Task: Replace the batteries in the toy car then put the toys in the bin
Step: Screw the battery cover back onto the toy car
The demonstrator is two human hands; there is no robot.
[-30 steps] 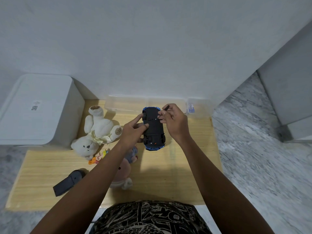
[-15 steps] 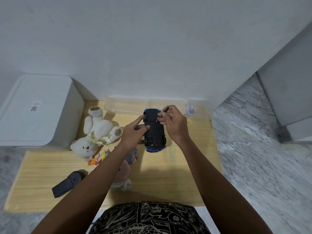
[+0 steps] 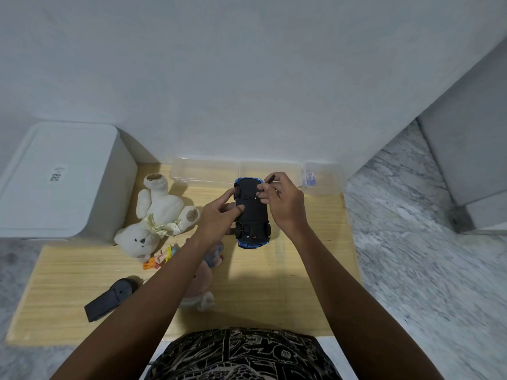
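The blue toy car (image 3: 253, 215) is held upside down above the wooden table, its black underside facing me. My left hand (image 3: 219, 218) grips its left side with the thumb on the underside. My right hand (image 3: 282, 202) pinches a thin dark screwdriver (image 3: 267, 182) whose tip sits on the car's underside near the far end. A white lidded bin (image 3: 59, 179) stands at the left. A white teddy bear (image 3: 156, 215) lies beside it. A pink doll (image 3: 203, 281) lies partly hidden under my left forearm.
A black remote control (image 3: 109, 300) lies at the table's (image 3: 68, 270) front left. Clear plastic boxes (image 3: 208, 171) line the wall, one small box (image 3: 322, 176) at the right holding something blue. A small colourful toy (image 3: 160, 259) lies by the bear. Marble floor surrounds the table.
Both hands and the car have stayed almost in place; the right hand's fingers shifted slightly on the screwdriver.
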